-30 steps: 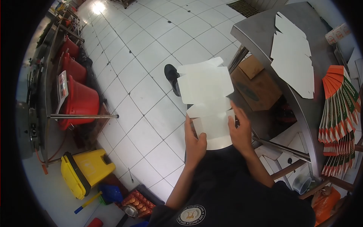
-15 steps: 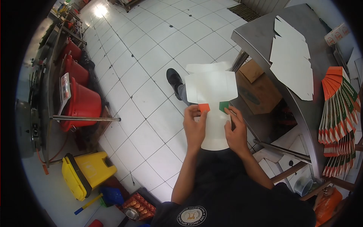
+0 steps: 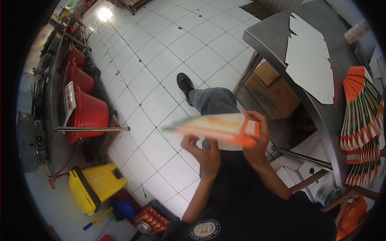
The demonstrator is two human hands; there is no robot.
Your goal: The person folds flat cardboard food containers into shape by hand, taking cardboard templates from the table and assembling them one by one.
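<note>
A printed cardboard box (image 3: 217,127), in orange, white and green, is held over my lap, turned sideways and partly smeared by motion. My right hand (image 3: 258,138) grips its right end, with fingers over the top corner. Just below the box's lower edge is my left hand (image 3: 204,154), its fingers curled and parted from the thumb, not wrapped round anything. A pale flap of the box shows beneath the printed side, close to my right hand.
Flat white card blanks (image 3: 309,60) lie on the metal table (image 3: 267,38) at right, beside a fanned stack of folded printed boxes (image 3: 358,116). Red tubs (image 3: 92,114) stand at left, above a yellow bin (image 3: 100,182). Eggs in a tray (image 3: 152,219) sit lower left.
The box blank, plain inside facing me and spread between both hands, has been turned over and sideways, showing its printed side. My left hand has let go; my right holds one end.
</note>
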